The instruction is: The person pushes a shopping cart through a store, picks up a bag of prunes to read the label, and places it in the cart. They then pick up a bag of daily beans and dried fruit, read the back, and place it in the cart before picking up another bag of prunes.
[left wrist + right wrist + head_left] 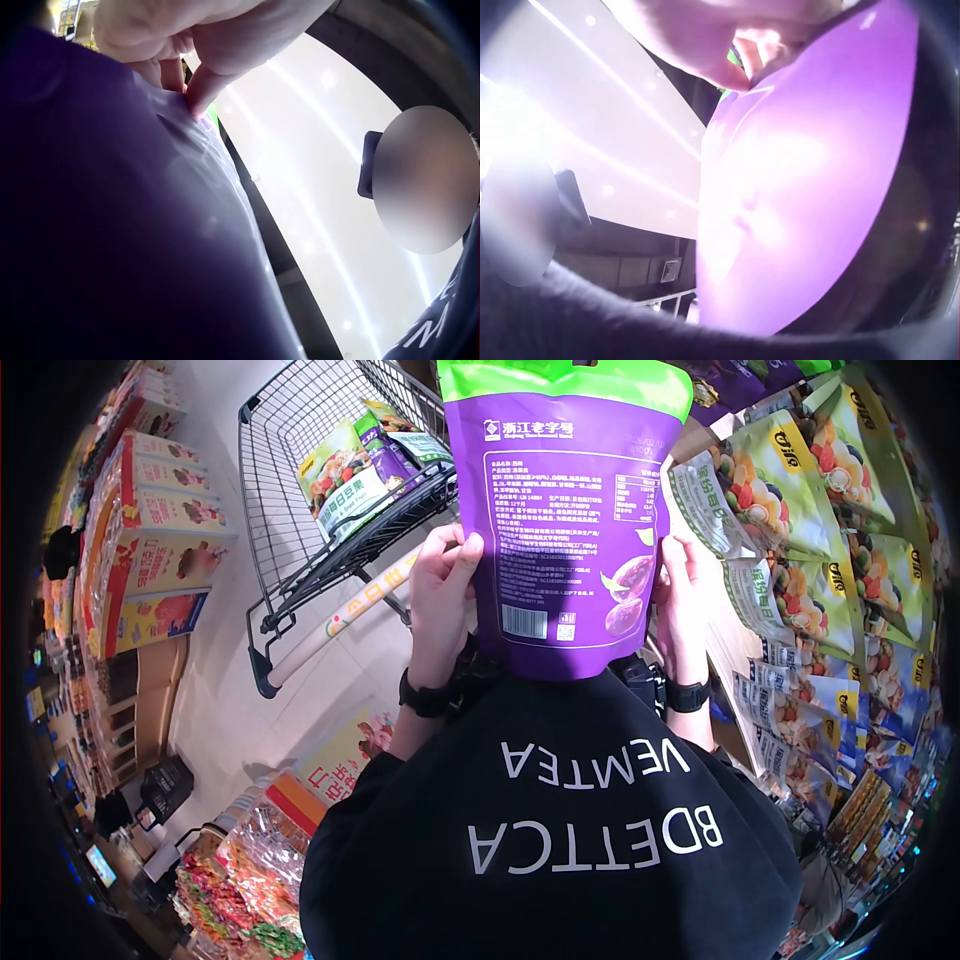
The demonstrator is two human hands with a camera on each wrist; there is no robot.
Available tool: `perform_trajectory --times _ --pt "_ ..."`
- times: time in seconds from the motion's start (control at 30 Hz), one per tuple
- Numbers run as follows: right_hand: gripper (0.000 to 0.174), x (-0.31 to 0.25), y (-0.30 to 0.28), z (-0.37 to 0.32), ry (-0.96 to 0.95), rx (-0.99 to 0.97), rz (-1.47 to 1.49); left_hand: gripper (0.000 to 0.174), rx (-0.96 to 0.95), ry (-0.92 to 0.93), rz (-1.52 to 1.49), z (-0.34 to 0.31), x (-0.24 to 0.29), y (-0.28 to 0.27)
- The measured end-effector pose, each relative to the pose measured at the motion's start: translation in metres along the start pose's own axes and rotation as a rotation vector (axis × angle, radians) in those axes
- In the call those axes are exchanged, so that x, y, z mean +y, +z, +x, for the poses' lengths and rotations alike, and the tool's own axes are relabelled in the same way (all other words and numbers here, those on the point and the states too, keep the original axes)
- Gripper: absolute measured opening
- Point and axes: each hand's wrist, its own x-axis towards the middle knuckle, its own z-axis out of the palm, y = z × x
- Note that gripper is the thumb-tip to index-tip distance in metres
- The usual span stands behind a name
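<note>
A purple bag with a green top (565, 490) is held up in front of the chest, its printed back with small white text and a barcode facing the head camera. My left hand (440, 600) pinches its left edge between thumb and fingers; my right hand (682, 595) grips the right edge. In the left wrist view the left hand (210, 37) pinches the edge of the bag (150, 225). The right wrist view shows the right hand (727, 37) on the edge of the brightly lit bag (802, 180). Fingers behind the bag are hidden.
A shopping cart (290, 470) holding several snack bags (345, 475) stands at the upper left. Shelves of green and yellow bags (800, 480) line the right side. Pink boxes (175, 510) are stacked at the left, with wrapped sweets (240, 870) at the lower left.
</note>
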Motion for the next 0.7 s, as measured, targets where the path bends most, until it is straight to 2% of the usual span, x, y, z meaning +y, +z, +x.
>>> perform_trajectory --times 0.03,0.1,0.2,0.4,0.43,0.5,0.7 --pt "0.028 -0.001 0.003 0.0 0.0 0.002 0.001 0.019 -0.001 -0.001 0.001 0.0 -0.001 -0.001" --pt "0.013 -0.007 0.017 -0.003 -0.093 0.073 0.074 0.018 -0.04 0.028 0.121 0.001 -0.004 -0.003" --pt "0.01 -0.004 0.017 -0.001 -0.142 0.019 0.194 0.018 -0.041 0.043 0.148 0.001 -0.01 -0.006" --pt "0.01 0.011 0.008 0.004 -0.297 0.038 0.177 0.017 -0.033 0.02 0.057 0.0 -0.007 0.002" --pt "0.01 0.013 0.006 0.004 -0.295 0.039 0.177 0.017 -0.032 0.018 0.058 -0.001 -0.007 0.001" --pt "0.015 0.012 0.004 0.003 -0.119 0.054 0.26 0.018 -0.084 0.027 0.139 -0.001 -0.005 -0.001" --pt "0.023 0.011 0.003 0.003 -0.184 0.046 0.303 0.014 -0.048 -0.009 0.054 -0.001 -0.007 0.006"
